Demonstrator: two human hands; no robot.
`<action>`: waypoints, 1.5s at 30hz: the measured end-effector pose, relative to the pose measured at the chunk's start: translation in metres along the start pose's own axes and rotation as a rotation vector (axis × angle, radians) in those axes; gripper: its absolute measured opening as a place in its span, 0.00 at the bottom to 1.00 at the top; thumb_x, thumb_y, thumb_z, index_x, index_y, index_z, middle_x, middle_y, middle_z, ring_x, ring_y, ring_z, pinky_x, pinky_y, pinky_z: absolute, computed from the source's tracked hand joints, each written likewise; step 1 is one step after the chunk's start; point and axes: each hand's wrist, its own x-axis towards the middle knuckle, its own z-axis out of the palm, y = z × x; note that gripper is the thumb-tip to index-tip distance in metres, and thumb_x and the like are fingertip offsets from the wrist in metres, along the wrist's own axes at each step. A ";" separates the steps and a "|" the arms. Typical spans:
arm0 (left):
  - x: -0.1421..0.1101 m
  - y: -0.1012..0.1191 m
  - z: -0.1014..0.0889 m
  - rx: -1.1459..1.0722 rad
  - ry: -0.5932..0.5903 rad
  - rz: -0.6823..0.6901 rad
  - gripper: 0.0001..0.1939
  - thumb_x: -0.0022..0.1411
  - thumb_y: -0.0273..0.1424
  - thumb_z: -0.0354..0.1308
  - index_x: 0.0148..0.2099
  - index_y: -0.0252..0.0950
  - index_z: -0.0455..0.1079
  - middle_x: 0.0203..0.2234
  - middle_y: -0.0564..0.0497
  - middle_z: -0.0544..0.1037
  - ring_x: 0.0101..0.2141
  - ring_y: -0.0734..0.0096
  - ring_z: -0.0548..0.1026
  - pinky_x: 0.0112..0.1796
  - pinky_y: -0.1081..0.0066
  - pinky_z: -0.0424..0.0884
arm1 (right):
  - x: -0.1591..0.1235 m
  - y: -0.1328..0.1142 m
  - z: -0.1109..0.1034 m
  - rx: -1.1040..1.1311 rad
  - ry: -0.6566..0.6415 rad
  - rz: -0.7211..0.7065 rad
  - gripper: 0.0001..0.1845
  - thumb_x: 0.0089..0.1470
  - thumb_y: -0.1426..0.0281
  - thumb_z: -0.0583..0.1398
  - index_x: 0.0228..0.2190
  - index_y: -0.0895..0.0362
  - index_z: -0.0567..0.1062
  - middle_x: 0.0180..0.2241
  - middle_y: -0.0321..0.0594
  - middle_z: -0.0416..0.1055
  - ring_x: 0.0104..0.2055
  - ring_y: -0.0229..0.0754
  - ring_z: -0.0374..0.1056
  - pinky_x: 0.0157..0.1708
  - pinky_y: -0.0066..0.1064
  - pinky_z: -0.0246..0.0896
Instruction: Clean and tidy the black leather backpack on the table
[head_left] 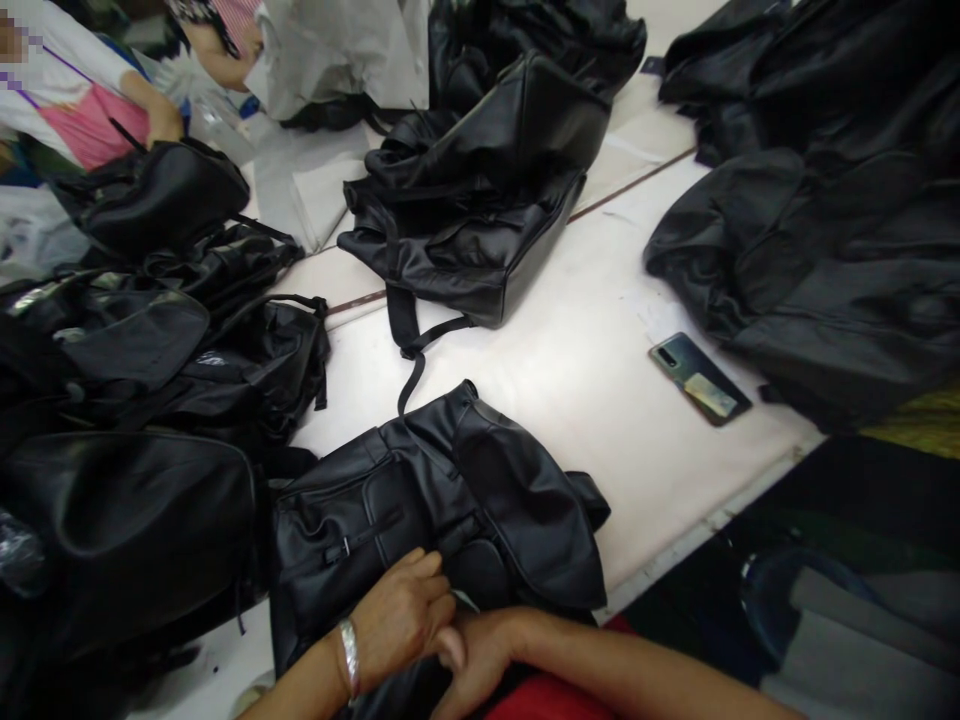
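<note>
A black backpack [442, 510] lies flat on the white table [600, 400], close against the near edge, front pocket and buckle strap facing up, flap end pointing away to the right. Left hand [401, 615], silver bangle [349, 655] at the wrist, rests palm-down on the bag's lower edge, fingers curled and pressing the leather; its grip looks closed onto the material, probably pinning the bag so it does not slide. Right hand [472, 655] comes in from the right, fist loosely closed just beside the left, at the bag's near rim; what it pinches is hidden beneath the knuckles, so whether that grip is clamped on the bag or merely closed, cannot tell. The bag appears slack and flattened, pocket zipped; contents, if any, not visible. Left of it, a heap of black bags [127, 400] overlaps and touches its side, seemingly stacked as one lot. Farther back, mid-table, another backpack [480, 200] lies tilted, strap trailing towards the near bag. At right a third pile of dark bags [817, 230] fills the table's far corner. A phone [699, 378] lies face-up between that pile and the table edge, well apart from the hands, likely set aside out of the way. At top left another person's hand [165, 122] rests on a rounded black bag [154, 195]; white sheets [337, 50] hang behind.
</note>
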 end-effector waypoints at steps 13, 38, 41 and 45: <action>-0.010 0.016 -0.010 0.137 -0.321 -0.090 0.05 0.64 0.22 0.52 0.41 0.37 0.62 0.37 0.51 0.72 0.33 0.67 0.73 0.32 0.70 0.71 | -0.025 0.003 0.005 0.022 0.459 0.063 0.06 0.45 0.78 0.56 0.26 0.58 0.72 0.26 0.35 0.70 0.31 0.39 0.66 0.32 0.28 0.54; -0.110 0.075 0.036 0.179 0.510 -0.963 0.37 0.65 0.38 0.51 0.69 0.39 0.36 0.64 0.35 0.48 0.64 0.40 0.45 0.55 0.32 0.59 | 0.005 -0.016 0.029 0.874 0.120 0.175 0.33 0.32 0.66 0.74 0.44 0.58 0.76 0.36 0.44 0.76 0.39 0.47 0.72 0.45 0.39 0.64; -0.110 0.080 0.042 0.157 0.536 -0.976 0.38 0.65 0.39 0.51 0.69 0.39 0.35 0.65 0.35 0.47 0.65 0.40 0.43 0.55 0.31 0.57 | 0.010 -0.010 0.029 0.921 0.072 0.171 0.27 0.34 0.67 0.72 0.39 0.62 0.78 0.33 0.45 0.76 0.34 0.42 0.72 0.43 0.36 0.64; -0.106 0.084 0.050 0.210 0.546 -0.895 0.37 0.64 0.41 0.52 0.68 0.41 0.40 0.65 0.36 0.47 0.64 0.36 0.41 0.54 0.28 0.56 | -0.004 -0.003 0.016 0.930 -0.046 0.061 0.21 0.39 0.67 0.70 0.38 0.63 0.78 0.34 0.46 0.76 0.36 0.43 0.72 0.45 0.35 0.63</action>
